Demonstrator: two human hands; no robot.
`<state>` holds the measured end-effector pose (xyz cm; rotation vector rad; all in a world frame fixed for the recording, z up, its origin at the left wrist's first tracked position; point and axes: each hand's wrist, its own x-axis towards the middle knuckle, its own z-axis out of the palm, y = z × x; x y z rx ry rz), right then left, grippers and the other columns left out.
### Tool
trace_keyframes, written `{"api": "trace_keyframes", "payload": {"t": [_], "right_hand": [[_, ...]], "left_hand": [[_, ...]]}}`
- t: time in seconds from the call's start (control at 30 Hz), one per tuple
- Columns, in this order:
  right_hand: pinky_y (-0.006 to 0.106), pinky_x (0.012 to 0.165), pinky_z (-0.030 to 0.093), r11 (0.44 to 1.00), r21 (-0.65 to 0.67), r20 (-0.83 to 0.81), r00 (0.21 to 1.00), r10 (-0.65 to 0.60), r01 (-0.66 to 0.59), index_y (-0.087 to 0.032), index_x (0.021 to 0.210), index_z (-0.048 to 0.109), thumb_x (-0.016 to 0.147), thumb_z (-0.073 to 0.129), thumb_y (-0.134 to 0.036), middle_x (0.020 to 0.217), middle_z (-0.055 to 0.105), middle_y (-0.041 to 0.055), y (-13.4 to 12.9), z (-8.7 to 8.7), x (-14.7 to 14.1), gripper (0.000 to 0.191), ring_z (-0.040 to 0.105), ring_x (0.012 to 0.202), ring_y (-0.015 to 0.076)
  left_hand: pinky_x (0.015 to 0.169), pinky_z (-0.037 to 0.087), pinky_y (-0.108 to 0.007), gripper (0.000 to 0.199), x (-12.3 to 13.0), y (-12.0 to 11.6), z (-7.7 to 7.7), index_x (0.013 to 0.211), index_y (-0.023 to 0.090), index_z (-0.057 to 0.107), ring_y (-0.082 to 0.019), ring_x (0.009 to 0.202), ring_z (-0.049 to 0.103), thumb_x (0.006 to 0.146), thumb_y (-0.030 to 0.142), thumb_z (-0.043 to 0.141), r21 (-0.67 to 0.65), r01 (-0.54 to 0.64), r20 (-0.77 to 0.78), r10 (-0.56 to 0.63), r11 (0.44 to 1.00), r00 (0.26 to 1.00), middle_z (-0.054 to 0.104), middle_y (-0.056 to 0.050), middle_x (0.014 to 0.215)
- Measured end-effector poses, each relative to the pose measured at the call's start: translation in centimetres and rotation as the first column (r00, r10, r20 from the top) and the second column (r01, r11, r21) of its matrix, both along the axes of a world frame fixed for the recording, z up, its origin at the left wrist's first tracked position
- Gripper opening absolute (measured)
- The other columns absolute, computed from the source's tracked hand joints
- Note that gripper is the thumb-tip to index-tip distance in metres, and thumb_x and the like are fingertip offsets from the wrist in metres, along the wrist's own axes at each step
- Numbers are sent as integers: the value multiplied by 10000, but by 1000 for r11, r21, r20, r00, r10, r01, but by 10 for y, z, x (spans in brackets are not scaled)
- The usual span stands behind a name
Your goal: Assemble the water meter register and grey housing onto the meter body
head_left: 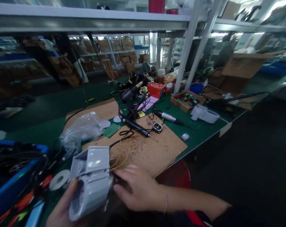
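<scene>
My left hand (64, 205) is closed round the lower left side of a light grey plastic housing (95, 183), its thumb at the edge of a round opening. My right hand (138, 189) is at the housing's right side, thumb and fingers curled toward each other near the thin yellow wires (121, 162); what lies between them is blurred. Those wires run from the housing across the brown cardboard (166, 146) toward a small black square part (157, 127). Beyond my hands lies a black pen-shaped tool (135, 126) with a thin metal tip.
A blue bin (6, 189) of dark parts stands at left, near a clear plastic bag (82, 127). Farther back are a heat gun (131, 93), an electric screwdriver (168, 117), a cardboard tray (185, 105) and another grey housing (204, 114). A metal shelf (93, 23) crosses above.
</scene>
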<state>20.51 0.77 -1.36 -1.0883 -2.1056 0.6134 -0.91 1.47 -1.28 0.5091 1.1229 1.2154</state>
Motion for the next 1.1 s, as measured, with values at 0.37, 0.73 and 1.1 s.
{"api": "trace_keyframes", "payload": {"t": [0.37, 0.73, 1.1], "right_hand": [[396, 939, 486, 985, -95, 26, 990, -140, 142, -181, 1081, 630, 977, 559, -260, 1113, 641, 75, 3, -27, 15, 149, 548, 1045, 221], [418, 924, 588, 994, -27, -126, 986, -109, 107, -212, 1256, 640, 982, 573, -276, 1162, 707, 75, -4, -28, 33, 289, 674, 1061, 227], [414, 863, 580, 977, -135, 70, 985, -156, 165, -179, 1198, 694, 919, 615, -546, 1147, 724, 124, 168, 73, 40, 467, 716, 970, 270]], "left_hand": [[756, 601, -237, 580, 50, 52, 21, 1313, 219, 640, -222, 981, 751, 793, 393, 828, -48, 91, -293, -101, 995, 951, 753, -82, 1181], [1084, 492, -407, 526, 35, 50, 24, 1332, 201, 628, -295, 1290, 610, 921, 529, 658, 122, 210, -359, -154, 970, 921, 659, -117, 1374], [1001, 551, -422, 370, -9, 45, 6, 1294, 216, 568, -267, 1202, 659, 960, 367, 613, 373, 131, -779, 233, 919, 582, 680, -137, 1286]]}}
